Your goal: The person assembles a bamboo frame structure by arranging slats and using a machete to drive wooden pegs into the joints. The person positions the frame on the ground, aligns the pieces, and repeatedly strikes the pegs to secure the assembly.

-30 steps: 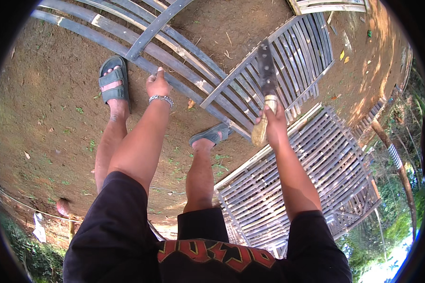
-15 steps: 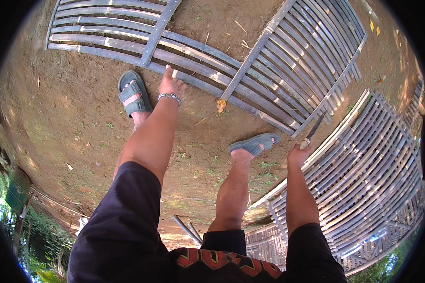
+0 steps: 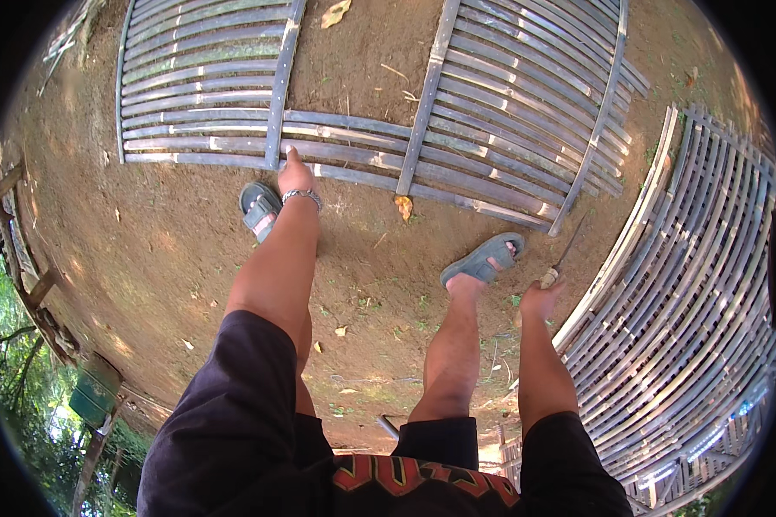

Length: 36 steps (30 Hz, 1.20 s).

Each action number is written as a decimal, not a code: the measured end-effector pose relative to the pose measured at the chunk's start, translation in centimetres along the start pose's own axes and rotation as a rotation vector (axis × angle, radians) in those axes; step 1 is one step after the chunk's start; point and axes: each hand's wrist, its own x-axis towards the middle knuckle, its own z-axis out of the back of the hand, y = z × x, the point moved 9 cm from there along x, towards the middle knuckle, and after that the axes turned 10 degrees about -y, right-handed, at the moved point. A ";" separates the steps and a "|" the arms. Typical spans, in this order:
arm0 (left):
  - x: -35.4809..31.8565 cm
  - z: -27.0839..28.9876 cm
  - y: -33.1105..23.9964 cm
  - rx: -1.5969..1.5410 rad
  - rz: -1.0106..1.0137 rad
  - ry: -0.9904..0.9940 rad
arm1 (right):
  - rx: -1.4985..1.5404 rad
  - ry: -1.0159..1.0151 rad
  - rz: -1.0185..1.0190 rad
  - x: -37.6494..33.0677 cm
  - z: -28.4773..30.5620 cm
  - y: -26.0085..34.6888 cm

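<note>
On the ground ahead lies a bamboo frame of long slats nailed across flat uprights [image 3: 422, 112]. My left hand [image 3: 296, 178], wearing a chain bracelet, is at its near edge beside the left upright. The thumb lies over the lowest bamboo slat [image 3: 353, 175] and the fingers seem curled round it, partly hidden. Off to the right, my right hand [image 3: 539, 300] is closed on a knife [image 3: 550, 277] by its pale handle. Its long thin blade points away toward the frame's lower right corner, apart from the bamboo.
A second bamboo panel [image 3: 664, 302] with close slats stands on the right. My sandalled feet [image 3: 483, 261] are on bare soil near the frame's edge. A dry yellow leaf [image 3: 403, 207] lies by the middle upright. At the left are logs [image 3: 34, 293] and greenery.
My left hand has closed on the lowest slat; its fingers were spread beside it before. The view has shifted, and the knife in my right hand now shows its blade more edge-on.
</note>
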 end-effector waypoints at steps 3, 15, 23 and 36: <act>0.3 -0.3 -2.5 0.069 -0.154 0.098 | -0.166 0.008 -0.029 0.6 -0.7 -1.3; -20.6 -9.4 -38.5 0.289 -1.319 0.108 | -0.224 0.011 -0.138 5.9 -6.4 -5.4; -25.1 -13.1 -27.1 0.584 -1.054 0.503 | 0.878 0.131 -0.157 2.3 -2.3 10.9; -30.8 11.2 11.2 1.337 -0.514 1.263 | 1.008 0.693 0.560 25.9 6.6 63.3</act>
